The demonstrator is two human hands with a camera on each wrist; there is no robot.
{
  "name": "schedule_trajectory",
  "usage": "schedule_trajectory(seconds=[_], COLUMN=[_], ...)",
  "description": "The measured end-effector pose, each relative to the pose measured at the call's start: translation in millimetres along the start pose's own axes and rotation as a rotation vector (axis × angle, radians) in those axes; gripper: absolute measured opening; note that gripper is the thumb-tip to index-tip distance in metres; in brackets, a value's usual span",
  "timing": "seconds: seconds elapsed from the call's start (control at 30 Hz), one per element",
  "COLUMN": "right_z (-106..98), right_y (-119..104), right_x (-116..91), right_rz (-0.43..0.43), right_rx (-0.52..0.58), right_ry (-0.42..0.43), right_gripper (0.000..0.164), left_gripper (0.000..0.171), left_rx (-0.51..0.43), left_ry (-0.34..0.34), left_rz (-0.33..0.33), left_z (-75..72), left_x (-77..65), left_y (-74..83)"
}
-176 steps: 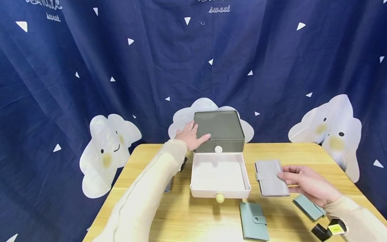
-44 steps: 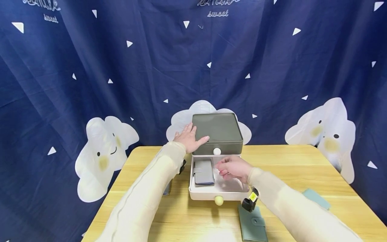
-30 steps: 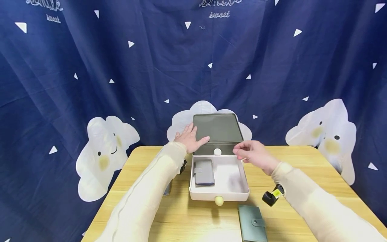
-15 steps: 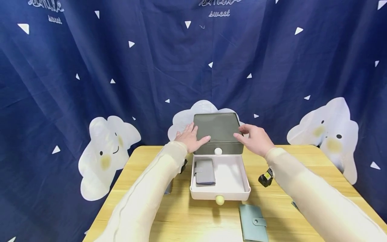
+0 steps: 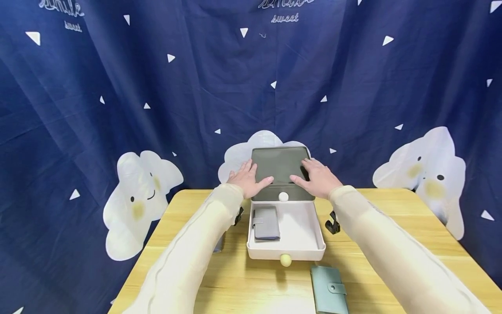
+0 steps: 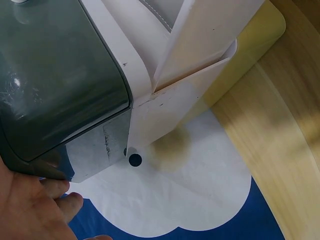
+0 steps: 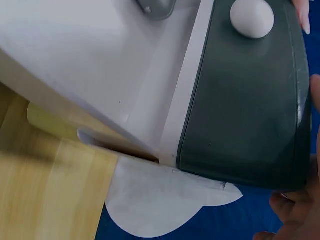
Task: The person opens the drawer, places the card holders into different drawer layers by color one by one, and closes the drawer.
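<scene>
A small two-drawer box with a dark green top (image 5: 280, 165) stands at the back of the table. Its white lower drawer (image 5: 300, 229) is pulled out, and a grey wallet (image 5: 266, 223) with a strap lies flat in its left part. My left hand (image 5: 247, 179) rests spread on the top's left edge, thumb toward the front. On the opposite edge my right hand (image 5: 318, 179) touches the top with its fingers extended. The right wrist view shows the closed green upper drawer with its white knob (image 7: 252, 18). Neither hand holds the wallet.
A teal wallet (image 5: 329, 290) with a snap strap lies on the wooden table (image 5: 235, 283), right of the drawer's yellow knob (image 5: 286, 260). Part of a blue-grey object (image 5: 218, 245) shows beside my left sleeve. A dark blue curtain (image 5: 219, 65) hangs behind.
The grey wallet, earlier in my right hand, now lies in the drawer. My right hand has moved from the drawer to the box's right edge. A second teal wallet is now hidden.
</scene>
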State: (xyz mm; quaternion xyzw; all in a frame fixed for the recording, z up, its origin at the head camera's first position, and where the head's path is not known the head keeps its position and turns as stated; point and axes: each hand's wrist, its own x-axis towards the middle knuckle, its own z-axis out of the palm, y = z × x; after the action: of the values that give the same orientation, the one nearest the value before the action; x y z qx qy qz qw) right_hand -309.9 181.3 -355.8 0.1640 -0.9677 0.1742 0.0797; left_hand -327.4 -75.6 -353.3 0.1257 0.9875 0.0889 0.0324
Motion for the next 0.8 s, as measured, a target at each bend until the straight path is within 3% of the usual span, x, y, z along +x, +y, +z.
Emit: schedule_trajectory(seconds=[0.4, 0.8], right_z=[6.9, -0.5], right_y=[3.7, -4.3], right_x=[6.1, 1.8], right_rz=[0.075, 0.102], right_rx=[-0.081, -0.121], right_ry=[-0.116, -0.148], right_gripper=[0.111, 0.103], left_gripper=[0.100, 0.103], left_rx=[-0.004, 0.013], left_ry=[-0.002, 0.015], left_rz=[0.001, 0.001], left_z=[-1.7, 0.5], left_x=[-3.1, 0.4], left_y=[1.1, 0.9])
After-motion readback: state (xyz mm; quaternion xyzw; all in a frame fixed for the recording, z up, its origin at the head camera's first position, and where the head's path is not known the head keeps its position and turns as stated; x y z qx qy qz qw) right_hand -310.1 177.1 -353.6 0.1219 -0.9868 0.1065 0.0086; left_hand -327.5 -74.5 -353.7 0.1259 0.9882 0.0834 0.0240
